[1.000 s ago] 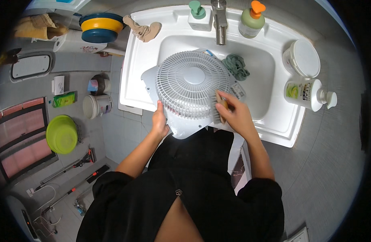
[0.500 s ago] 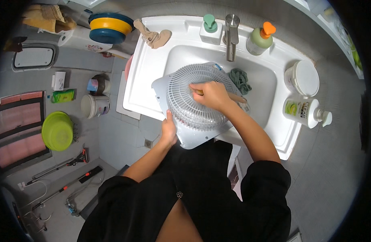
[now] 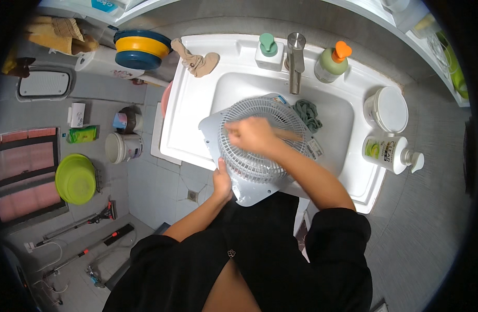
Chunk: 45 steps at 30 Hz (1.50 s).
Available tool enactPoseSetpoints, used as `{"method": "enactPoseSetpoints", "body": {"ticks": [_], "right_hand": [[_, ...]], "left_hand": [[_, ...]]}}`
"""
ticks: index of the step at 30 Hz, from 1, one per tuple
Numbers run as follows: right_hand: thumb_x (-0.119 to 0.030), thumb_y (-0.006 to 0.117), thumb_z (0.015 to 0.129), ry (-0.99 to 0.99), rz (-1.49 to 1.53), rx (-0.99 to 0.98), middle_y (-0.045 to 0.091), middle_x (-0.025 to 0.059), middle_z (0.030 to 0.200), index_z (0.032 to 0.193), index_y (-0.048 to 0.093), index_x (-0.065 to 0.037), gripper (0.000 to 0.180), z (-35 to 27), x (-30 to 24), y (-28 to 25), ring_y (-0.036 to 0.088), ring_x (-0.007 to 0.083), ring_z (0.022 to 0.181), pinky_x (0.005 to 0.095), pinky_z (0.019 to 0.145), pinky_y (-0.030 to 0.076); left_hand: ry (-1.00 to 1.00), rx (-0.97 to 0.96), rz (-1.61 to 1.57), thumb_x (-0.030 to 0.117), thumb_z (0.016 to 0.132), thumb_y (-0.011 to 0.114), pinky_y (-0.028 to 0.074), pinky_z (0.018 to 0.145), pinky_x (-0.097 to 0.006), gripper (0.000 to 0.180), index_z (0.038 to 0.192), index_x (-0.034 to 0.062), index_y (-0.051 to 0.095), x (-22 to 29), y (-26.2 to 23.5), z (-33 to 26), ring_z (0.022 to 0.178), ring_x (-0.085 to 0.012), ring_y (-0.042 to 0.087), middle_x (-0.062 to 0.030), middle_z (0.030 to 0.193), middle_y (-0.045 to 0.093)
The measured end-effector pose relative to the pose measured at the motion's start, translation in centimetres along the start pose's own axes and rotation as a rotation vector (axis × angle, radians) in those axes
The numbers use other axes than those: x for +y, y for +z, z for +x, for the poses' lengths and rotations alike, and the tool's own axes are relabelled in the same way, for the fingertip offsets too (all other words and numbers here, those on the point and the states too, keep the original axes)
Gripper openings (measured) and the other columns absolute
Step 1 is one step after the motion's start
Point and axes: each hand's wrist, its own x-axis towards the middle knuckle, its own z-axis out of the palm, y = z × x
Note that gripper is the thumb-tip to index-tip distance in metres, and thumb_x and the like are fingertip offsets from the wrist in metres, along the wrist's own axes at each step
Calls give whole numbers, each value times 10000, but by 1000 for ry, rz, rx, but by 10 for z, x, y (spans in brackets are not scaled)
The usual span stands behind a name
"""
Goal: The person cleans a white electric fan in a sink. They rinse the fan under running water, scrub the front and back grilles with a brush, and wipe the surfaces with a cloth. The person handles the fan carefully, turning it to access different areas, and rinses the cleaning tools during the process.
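A grey fan housing point(image 3: 254, 195), with a round slatted grille point(image 3: 249, 169) on a cornered plate, lies tilted over the near edge of the white sink point(image 3: 338, 140). My left hand point(image 3: 221, 183) grips the plate's near left edge, thumb on top. Above the grille, my right hand point(image 3: 249, 136) is closed round a tool with a tan wooden handle point(image 3: 286, 134) pointing right. Motion smears this hand, and its fingers hide the tool's working end. Beyond the grille's right side, a dark green cloth point(image 3: 307, 114) lies crumpled in the basin.
A tap point(image 3: 296, 65) stands behind the basin between a green-topped dispenser point(image 3: 269, 52) and an orange-topped pump bottle point(image 3: 331, 65). A white tub point(image 3: 387, 110) and a white pump bottle point(image 3: 388, 153) are at the right. A beige cloth point(image 3: 198, 61) lies on the rim's back left corner.
My right hand has moved left across the grille with the wooden-handled tool. My left hand keeps its grip on the plate. The whole view has shifted slightly, with the sink lower in it.
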Motion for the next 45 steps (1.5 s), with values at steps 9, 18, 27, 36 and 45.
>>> {"method": "enactPoseSetpoints", "body": {"ticks": [9,18,27,36,45], "right_hand": [[-254,515,767,242,-36,213,627,88,740,935,632,-95,259,5,86,-48,593,205,645,344,624,465],[-156,538,840,395,1091,348,562,91,1083,1146,521,41,364,-105,57,-72,517,130,966,229,857,379],[-183,500,814,234,1100,444,556,135,1099,1164,479,71,433,-159,-3,-115,548,184,980,275,874,406],[-255,524,809,243,1213,303,575,111,1028,1168,482,47,471,-139,-24,-57,567,146,821,234,722,449],[-401,589,760,-28,1293,598,551,136,682,1046,466,114,602,-187,-91,-105,473,101,401,200,329,371]], "left_hand": [[30,-133,-149,407,926,324,424,848,-357,571,1182,-101,376,-14,-21,17,993,-251,506,-183,1114,494],[34,-340,115,416,917,355,497,722,-286,511,1140,-29,471,86,-107,8,823,-170,593,-120,1028,574],[30,-224,8,342,920,370,503,515,-284,348,940,29,521,136,-113,-10,547,-145,549,-59,703,557],[59,-239,-137,339,908,403,542,564,-271,385,1048,2,527,124,-186,20,652,-144,612,-84,859,612],[-16,-519,-424,239,897,439,549,687,-309,314,1069,-1,545,142,-157,63,798,-189,624,-123,964,612]]}}
